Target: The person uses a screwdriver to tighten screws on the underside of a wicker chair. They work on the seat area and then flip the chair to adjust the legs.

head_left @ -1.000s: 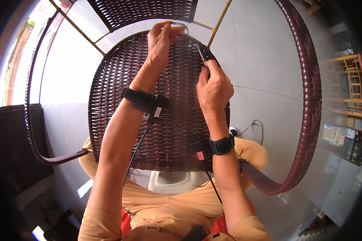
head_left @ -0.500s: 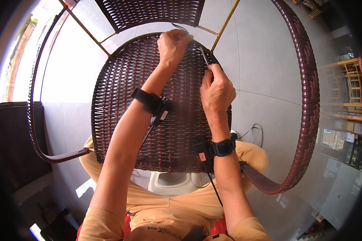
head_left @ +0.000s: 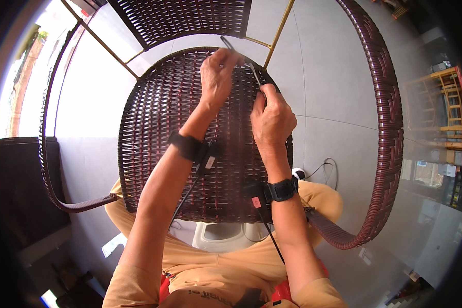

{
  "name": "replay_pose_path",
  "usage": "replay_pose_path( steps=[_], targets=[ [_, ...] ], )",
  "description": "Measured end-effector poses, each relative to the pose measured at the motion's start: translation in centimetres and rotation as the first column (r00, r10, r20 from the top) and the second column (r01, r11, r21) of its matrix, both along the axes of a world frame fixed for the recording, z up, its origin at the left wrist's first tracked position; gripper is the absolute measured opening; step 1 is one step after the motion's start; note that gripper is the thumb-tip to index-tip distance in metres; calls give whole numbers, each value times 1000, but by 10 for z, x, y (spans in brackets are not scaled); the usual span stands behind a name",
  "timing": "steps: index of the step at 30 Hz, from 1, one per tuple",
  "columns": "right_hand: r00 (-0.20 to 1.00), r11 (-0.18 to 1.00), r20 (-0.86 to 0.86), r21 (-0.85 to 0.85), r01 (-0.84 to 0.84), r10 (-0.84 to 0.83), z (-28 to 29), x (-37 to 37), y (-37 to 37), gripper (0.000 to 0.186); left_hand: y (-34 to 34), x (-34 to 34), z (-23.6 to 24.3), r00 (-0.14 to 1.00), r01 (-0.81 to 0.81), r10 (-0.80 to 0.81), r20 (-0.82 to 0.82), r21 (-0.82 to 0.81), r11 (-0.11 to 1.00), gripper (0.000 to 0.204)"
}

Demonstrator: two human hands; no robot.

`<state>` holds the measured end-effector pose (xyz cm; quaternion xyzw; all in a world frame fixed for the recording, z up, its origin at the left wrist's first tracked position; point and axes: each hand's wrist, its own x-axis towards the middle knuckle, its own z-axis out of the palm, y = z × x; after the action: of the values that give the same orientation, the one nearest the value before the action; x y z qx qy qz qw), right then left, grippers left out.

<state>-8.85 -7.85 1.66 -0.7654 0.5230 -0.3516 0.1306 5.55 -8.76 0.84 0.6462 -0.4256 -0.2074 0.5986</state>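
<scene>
At the far rim of the woven seat (head_left: 164,128), dark strip (head_left: 227,43) being pinched in the left hand (head_left: 216,77) (slightly blurred), slim metal tool (head_left: 254,75) being clamped in the right hand (head_left: 273,120).

A thin looped cable (head_left: 325,164) lies on the grey tiled floor (head_left: 339,97).

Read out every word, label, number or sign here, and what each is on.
Pale orange fabric shirt: dark upside-down lettering, which I won't copy.
Small white rectangular label, left-wrist black device: too small to read.
Small pink rectangular label, right-wrist black device: too small to read.
Nothing else is legible.
</scene>
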Motion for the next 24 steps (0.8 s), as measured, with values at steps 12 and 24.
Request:
replay_pose_path(
  steps=[12,24],
  targets=[
    [999,999,44,-47,-4,6,-3,2,-2,5,-16,2,5,992,-63,60,-114,-22,998,17],
    [1000,998,-8,-62,-18,18,0,2,-1,4,-34,12,54,992,20,-55,-112,-292,956,21]
  ],
)
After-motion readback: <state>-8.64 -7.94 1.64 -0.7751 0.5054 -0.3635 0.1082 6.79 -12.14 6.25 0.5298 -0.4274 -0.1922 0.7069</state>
